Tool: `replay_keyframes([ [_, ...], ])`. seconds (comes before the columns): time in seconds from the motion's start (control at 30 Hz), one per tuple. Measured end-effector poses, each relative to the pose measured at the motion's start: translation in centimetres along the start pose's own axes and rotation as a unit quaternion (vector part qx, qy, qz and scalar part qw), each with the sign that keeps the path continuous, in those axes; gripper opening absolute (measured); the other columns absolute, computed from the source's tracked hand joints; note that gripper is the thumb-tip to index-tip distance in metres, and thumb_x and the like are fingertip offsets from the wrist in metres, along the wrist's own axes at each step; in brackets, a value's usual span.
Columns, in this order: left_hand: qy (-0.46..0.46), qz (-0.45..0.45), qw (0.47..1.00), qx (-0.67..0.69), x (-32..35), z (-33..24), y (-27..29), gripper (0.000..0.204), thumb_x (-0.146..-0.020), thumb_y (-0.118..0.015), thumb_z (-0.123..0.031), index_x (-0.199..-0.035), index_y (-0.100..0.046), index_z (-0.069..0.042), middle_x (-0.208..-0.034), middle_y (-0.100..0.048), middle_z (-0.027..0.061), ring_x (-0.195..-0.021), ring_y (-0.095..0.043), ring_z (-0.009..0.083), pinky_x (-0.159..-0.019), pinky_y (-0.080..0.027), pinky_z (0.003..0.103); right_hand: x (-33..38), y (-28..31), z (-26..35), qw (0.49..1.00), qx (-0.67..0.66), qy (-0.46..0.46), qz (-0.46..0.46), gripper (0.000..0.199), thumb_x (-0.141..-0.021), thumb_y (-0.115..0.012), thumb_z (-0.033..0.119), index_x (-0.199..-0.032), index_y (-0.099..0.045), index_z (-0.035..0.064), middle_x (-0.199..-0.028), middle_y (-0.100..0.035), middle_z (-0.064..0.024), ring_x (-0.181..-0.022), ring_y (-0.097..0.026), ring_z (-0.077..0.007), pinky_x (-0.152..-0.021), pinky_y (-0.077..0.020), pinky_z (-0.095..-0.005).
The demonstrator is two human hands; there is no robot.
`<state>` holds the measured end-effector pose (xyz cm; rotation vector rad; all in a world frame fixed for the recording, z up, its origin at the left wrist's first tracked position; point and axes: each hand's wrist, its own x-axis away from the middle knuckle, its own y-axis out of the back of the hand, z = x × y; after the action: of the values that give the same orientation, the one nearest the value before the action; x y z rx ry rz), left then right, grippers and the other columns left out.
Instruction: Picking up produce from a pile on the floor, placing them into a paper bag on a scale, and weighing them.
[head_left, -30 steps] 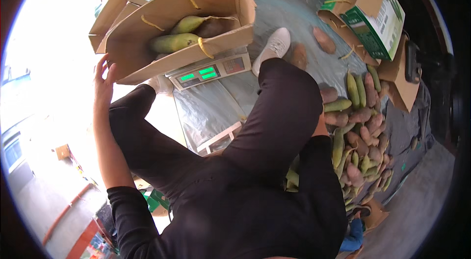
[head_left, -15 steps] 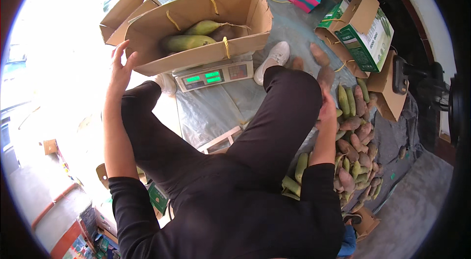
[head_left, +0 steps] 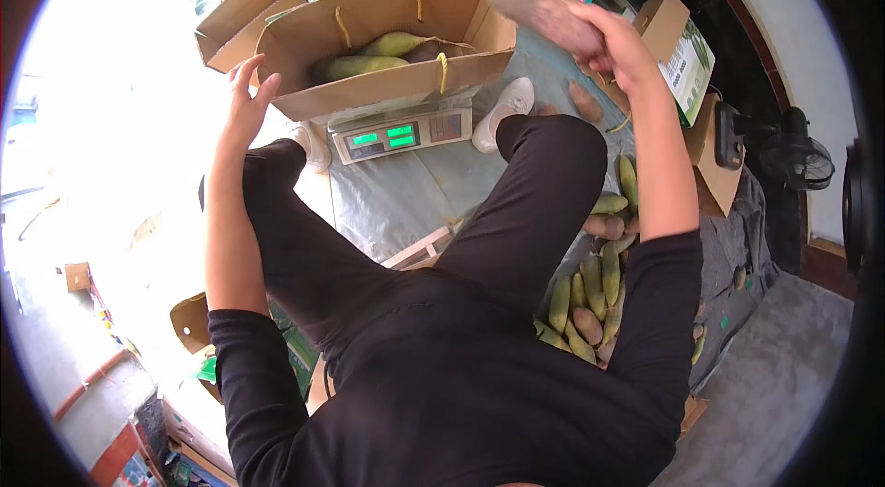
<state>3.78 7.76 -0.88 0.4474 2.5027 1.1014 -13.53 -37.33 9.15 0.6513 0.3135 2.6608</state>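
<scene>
- Grey sheeting [head_left: 396, 201] covers the floor, with a scale [head_left: 402, 131] under an open cardboard box [head_left: 387, 90].
- Right hand [head_left: 613, 44] grips a brownish fruit [head_left: 535, 3] above the box's right corner.
- Left hand [head_left: 241, 100], fingers spread, holds nothing beside the box's left end.
- Seemingly mid-loading; lowering the fruit gently onto those inside looks next.

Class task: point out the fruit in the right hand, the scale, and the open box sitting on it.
Fruit [head_left: 535, 3], head view, on its brownish skin left of the gripping fingers.
Scale [head_left: 401, 132], head view, on its front display panel.
Box [head_left: 387, 86], head view, on its near cardboard wall.
</scene>
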Motion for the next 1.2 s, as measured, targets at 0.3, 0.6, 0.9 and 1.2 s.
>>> replay_keyframes([
  [0.3, 0.023, 0.006, 0.999, 0.044, -0.9, -0.3, -0.4, 0.044, -0.083, -0.061, -0.028, -0.12, -0.05, -0.007, -0.12, -0.044, 0.0169, -0.114, -0.042, 0.0289, -0.094, -0.035, 0.039, -6.0, -9.2, 1.2, 0.846, 0.508, 0.097, -0.128, 0.052, -0.074, -0.054, 0.054, -0.097, -0.062, 0.0076, -0.08, -0.063, -0.0075, -0.063, -0.058, -0.0142, -0.056, -0.0457, -0.028],
  [0.6, 0.064, 0.027, 0.996, 0.05, -0.8, -0.3, 0.0, 0.046, -0.083, -0.06, -0.032, -0.121, -0.049, -0.009, -0.124, -0.042, 0.0177, -0.117, -0.04, 0.0308, -0.095, -0.036, 0.04, -1.4, -3.8, -3.4, 0.971, 0.167, 0.146, -0.088, 0.04, -0.078, -0.062, 0.035, -0.104, -0.059, 0.0048, -0.092, -0.064, -0.0099, -0.073, -0.062, -0.016, -0.066, -0.0476, -0.0277],
  [0.9, 0.072, 0.041, 0.994, 0.066, -1.8, -1.8, -1.3, 0.046, -0.084, -0.057, -0.036, -0.123, -0.049, -0.012, -0.128, -0.04, 0.0187, -0.119, -0.04, 0.0363, -0.093, -0.038, 0.043, 6.5, 2.9, -40.7, 0.979, -0.036, -0.116, -0.161, 0.031, -0.087, -0.041, 0.024, -0.097, -0.061, 0.0034, -0.086, -0.063, -0.0071, -0.076, -0.058, -0.0229, -0.066, -0.046, -0.0378],
  [1.2, 0.109, 0.047, 0.991, 0.067, -0.6, 0.4, 0.7, 0.049, -0.084, -0.057, -0.036, -0.124, -0.047, -0.01, -0.125, -0.046, 0.0176, -0.121, -0.037, 0.0349, -0.095, -0.036, 0.043, 15.6, -12.3, -45.8, 0.974, -0.199, -0.086, -0.062, 0.032, -0.085, -0.042, 0.021, -0.101, -0.061, 0.0013, -0.094, -0.063, -0.0105, -0.075, -0.059, -0.0199, -0.067, -0.0469, -0.0362],
])
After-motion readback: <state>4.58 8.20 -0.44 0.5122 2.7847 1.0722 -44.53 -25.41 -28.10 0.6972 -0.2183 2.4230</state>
